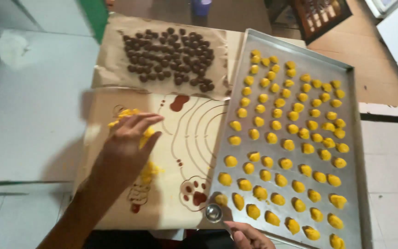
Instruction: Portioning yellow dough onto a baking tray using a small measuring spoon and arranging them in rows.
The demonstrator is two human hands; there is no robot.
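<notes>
Dough is the working material: soft, crumbly yellow dough (147, 171) lies in a loose heap on the beige baking mat printed with brown concentric rings and paw shapes (185, 138), and more of it shows as ragged crumbs at the fingertips of our left hand (127, 143).

We rest the left hand palm-down on the mat, fingers loosely curled and partly spread over the yellow crumbs; the fingertips touch the dough, but we cannot tell whether a portion is actually pinched between them.

Our right hand (247, 235) enters at the bottom edge, just beside the near rim of the tray. Its fingers close on the handle of a small round shiny metal measuring spoon (213, 213), whose bowl sits at the tray's near left corner. The grip itself is partly cut off by the frame edge.

The large rectangular dull-grey metal baking tray (353, 138) lies to the right of the mat, angled slightly, with a raised rim. It carries many small rounded yellow dough pieces (282, 133) set in rough rows, each apart from its neighbours, with a smooth, slightly domed surface.

Beyond the mat, a sheet of creased brown baking paper (111, 69) holds a dense cluster of small dark brown dough balls (169, 53), many touching one another.

All of this rests on a pale tiled surface (28, 115).
</notes>
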